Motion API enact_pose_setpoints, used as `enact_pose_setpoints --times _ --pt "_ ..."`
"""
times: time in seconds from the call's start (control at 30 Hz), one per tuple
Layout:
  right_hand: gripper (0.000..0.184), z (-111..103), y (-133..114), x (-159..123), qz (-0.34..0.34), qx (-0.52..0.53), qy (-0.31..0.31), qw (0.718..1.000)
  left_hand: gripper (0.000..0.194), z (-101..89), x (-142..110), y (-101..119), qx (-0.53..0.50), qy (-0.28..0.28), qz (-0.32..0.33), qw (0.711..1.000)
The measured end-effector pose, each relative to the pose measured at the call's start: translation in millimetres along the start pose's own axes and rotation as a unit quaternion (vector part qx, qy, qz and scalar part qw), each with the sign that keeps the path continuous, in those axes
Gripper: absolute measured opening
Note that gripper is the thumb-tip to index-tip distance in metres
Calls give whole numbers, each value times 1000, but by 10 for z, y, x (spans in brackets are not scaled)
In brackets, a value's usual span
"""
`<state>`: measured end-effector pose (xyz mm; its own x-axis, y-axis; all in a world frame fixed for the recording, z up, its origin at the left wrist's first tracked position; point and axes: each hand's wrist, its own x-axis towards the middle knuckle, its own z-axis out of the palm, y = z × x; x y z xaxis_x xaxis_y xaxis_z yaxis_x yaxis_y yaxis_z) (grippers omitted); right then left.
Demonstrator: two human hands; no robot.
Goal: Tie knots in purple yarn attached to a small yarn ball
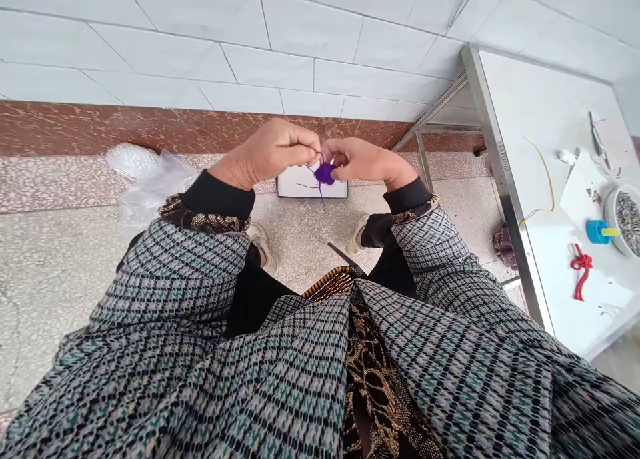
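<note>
A small purple knotted cord piece (325,173) is held out in front of me, with loose purple ends hanging below it. My right hand (363,159) grips its body between thumb and fingers. My left hand (280,149) is closed in a pinch on a purple cord strand at the piece's upper left. Both hands are close together in the air, nearly touching. Beneath them on the floor lies a flat white rectangular thing with a dark edge (295,187), partly hidden by the hands.
To the right stands a white table (520,85) with a metal frame. On it are a red knotted cord (581,272), a yellow cord (551,185), a blue cap-like object (596,232) and a white bowl of small bits (611,209). Clear plastic bags (150,185) lie by the wall.
</note>
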<state>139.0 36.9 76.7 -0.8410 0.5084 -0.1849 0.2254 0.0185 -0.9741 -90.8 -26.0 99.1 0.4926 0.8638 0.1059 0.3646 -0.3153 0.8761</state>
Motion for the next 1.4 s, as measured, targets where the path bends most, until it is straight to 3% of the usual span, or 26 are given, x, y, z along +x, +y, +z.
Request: enact_pose_setpoints --times 0.07,0.1,0.2,0.27,0.33,0.57,0.7,0.83,0.9,0.97,1.03,1.07,1.1,1.17,1.23,1.27,1.3,1.33,1.4 --pt "36 6 -56 -82 -45 57 -64 995 17 -51 -8 -40 2 39 -28 999" --pt "41 -1 -89 -107 -80 100 -54 990 16 -64 -6 -61 3 52 -40 998" --pt "58 -48 -146 -98 -164 201 88 962 18 -51 15 -98 -1 48 -53 997" --pt "60 -74 -135 -45 -152 213 187 947 21 -11 32 -104 -4 13 -45 999" --pt "55 -85 -98 10 -124 208 240 940 23 32 46 -113 -3 -12 -35 999" --pt "56 -52 -75 37 -189 272 195 923 24 98 65 -220 8 -17 -18 1000" --pt "54 -36 -112 78 -206 268 232 912 24 125 81 -187 12 -18 -12 1000" --pt "35 -16 -52 136 -96 102 283 949 21 154 92 -74 27 -72 2 997" --pt "27 -4 -33 106 -17 -23 230 973 20 133 82 -30 40 -76 3 996" --pt "28 2 -56 30 28 -87 95 991 19 77 60 -11 48 -37 -2 998" --pt "33 -4 -113 -54 7 -32 -29 999 18 5 33 -14 46 17 -20 999" --pt "37 -12 -143 -83 -36 31 -43 998 18 -25 21 -18 41 40 -31 998" --pt "41 -23 -167 -96 -95 107 -22 990 18 -46 13 -20 34 58 -39 997" --pt "49 -45 -183 -67 -219 248 103 938 18 -50 7 -13 17 68 -37 997" --pt "53 -53 -154 9 -260 300 224 890 20 -12 12 8 -2 25 -13 1000" --pt "51 -47 -132 47 -239 282 256 893 20 12 16 21 -8 -7 -2 1000" --pt "49 -36 -112 74 -196 236 260 916 20 32 20 31 -13 -35 5 999" --pt "45 -22 -101 85 -138 172 234 947 20 43 22 37 -16 -53 6 998" --pt "39 6 -121 50 -25 33 105 994 20 37 20 30 -14 -45 -3 999"
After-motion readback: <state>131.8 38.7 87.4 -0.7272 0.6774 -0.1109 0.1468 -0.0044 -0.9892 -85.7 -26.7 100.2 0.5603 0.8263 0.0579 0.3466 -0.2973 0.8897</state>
